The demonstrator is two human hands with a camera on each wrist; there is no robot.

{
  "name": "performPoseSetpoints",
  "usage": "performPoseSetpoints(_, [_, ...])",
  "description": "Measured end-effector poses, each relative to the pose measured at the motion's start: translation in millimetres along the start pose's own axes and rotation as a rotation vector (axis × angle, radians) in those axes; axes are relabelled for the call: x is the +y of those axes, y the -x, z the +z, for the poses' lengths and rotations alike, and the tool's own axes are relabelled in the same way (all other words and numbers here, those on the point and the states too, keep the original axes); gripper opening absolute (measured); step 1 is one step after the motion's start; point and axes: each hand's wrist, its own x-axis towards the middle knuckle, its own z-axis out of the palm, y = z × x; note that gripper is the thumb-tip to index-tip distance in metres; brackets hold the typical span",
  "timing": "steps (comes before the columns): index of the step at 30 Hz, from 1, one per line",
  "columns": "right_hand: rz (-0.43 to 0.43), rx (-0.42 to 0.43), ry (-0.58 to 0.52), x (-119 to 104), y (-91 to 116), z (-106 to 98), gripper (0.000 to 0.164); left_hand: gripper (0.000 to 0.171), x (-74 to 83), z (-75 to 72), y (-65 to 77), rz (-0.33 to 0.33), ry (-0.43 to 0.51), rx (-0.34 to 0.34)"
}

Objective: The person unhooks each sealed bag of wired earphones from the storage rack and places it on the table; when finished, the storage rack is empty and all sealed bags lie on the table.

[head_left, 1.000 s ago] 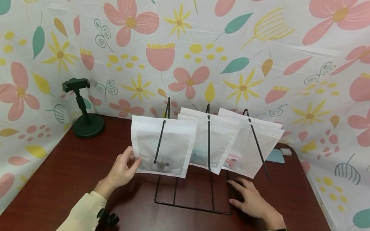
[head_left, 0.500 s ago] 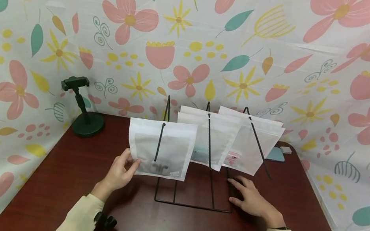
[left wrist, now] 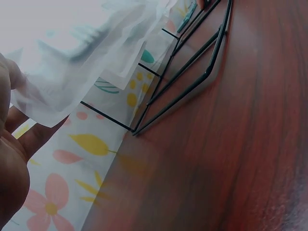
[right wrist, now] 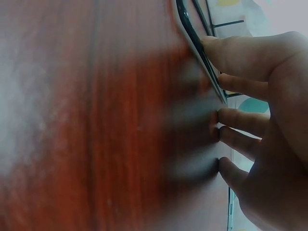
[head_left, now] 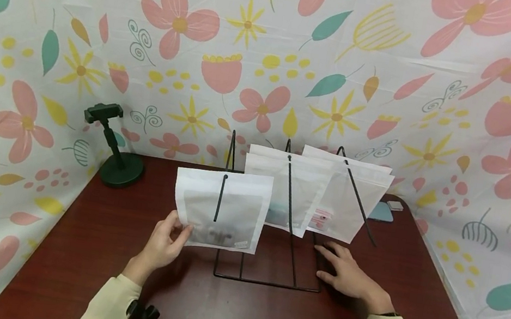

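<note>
A black wire rack (head_left: 266,283) stands on the table, its prongs slanting forward. A white translucent zip bag (head_left: 221,204) with small dark items at its bottom hangs on the left prong. My left hand (head_left: 162,242) pinches this bag's lower left edge between thumb and fingers; in the left wrist view the bag (left wrist: 53,91) spreads over the fingers. My right hand (head_left: 348,273) rests at the right side of the rack's base, fingers spread and fingertips down on the table. In the right wrist view, its thumb touches the black wire (right wrist: 190,31).
More white bags (head_left: 281,199) hang on the middle prong, and others (head_left: 343,205) with a pink-printed item hang on the right one. A dark green stand (head_left: 121,168) is at the back left. A blue flat item (head_left: 381,212) and a small white one (head_left: 395,206) lie back right.
The left bag has slid forward along its prong toward me, with my left hand moving along at its edge. My right hand stays at the rack's base.
</note>
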Motion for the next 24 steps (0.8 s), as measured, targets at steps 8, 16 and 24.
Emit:
performPoseSetpoints(8, [-0.021, 0.001, 0.012, 0.2, -0.4, -1.2, 0.061, 0.029, 6.9, 0.3, 1.8, 0.055, -0.005, 0.031])
performPoseSetpoints(16, [-0.028, 0.002, 0.019, 0.2, -0.4, -1.2, 0.061, 0.024, 10.1, -2.3, 5.7, 0.041, -0.009, 0.014])
performPoseSetpoints(24, [-0.027, 0.001, 0.015, 0.1, 0.5, -0.7, 0.061, 0.024, 14.7, -1.3, 10.9, 0.061, 0.003, 0.03])
